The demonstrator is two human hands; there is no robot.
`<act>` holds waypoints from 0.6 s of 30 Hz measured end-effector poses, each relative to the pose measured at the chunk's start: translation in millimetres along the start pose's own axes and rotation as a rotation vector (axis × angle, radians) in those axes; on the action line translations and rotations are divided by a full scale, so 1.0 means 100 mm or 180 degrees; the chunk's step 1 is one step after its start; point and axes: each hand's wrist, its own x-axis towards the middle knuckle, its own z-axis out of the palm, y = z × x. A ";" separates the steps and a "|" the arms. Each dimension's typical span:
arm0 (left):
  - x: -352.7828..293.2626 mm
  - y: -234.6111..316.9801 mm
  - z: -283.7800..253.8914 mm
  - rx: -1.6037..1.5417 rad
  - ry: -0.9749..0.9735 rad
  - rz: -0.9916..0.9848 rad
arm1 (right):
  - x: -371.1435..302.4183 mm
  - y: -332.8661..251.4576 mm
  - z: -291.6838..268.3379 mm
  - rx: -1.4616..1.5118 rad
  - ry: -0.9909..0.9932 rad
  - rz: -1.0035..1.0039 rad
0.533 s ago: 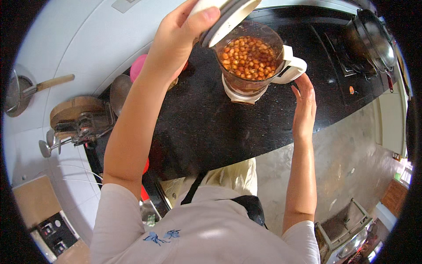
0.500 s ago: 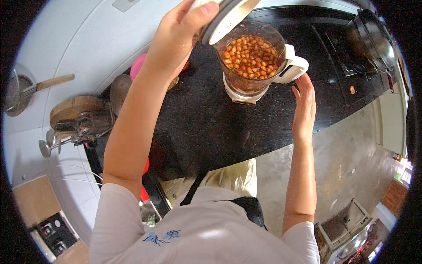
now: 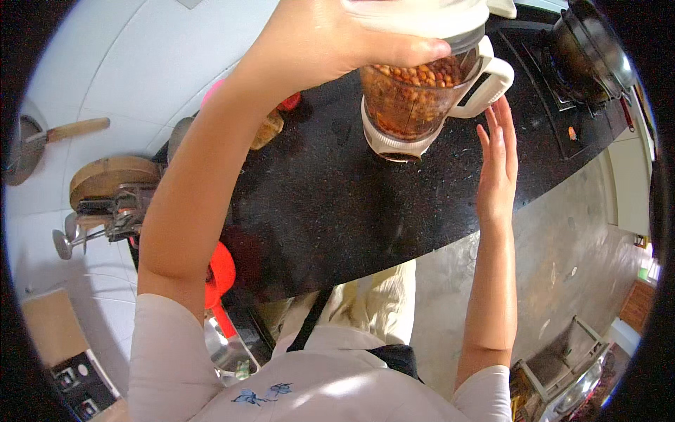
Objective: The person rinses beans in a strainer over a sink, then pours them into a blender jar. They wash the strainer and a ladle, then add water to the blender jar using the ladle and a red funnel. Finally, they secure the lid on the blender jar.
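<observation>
My left hand (image 3: pixel 330 43) grips a cream-coloured lid (image 3: pixel 436 20) with a grey rim over the mouth of a clear blender jug (image 3: pixel 408 116). The lid hides the far part of the mouth; whether it touches the jug's rim, I cannot tell. Reddish-brown beans or nuts (image 3: pixel 430 74) in liquid show through the jug's wall and below the lid. The jug stands upright on a white base (image 3: pixel 401 146) on the black counter. Beside its white handle (image 3: pixel 500 77), my right hand (image 3: pixel 499 155) is open with straight fingers, their tips close to the handle.
Dark metal pots (image 3: pixel 587 56) stand on the stove at the far right, with a small orange scrap (image 3: pixel 571 132) nearby. At the left are a round wooden board (image 3: pixel 112 179) and hanging ladles (image 3: pixel 65 243). A red-handled utensil (image 3: pixel 221 271) lies by my left elbow.
My left hand has swung the lid rightward, from beside the jug to over its mouth. My right hand has shifted slightly right and stays open near the handle.
</observation>
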 end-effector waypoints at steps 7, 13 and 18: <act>-0.08 -0.29 0.19 0.1328 0.0158 0.1262 | -0.04 0.11 -0.06 -0.0008 -0.0137 -0.0201; -0.01 -0.34 0.15 0.1598 0.0385 0.0926 | -0.21 0.11 -0.16 0.0152 -0.0433 -0.0276; -0.17 -0.28 0.33 0.1574 0.0797 0.1306 | -0.37 0.13 -0.28 0.0170 -0.0474 -0.0138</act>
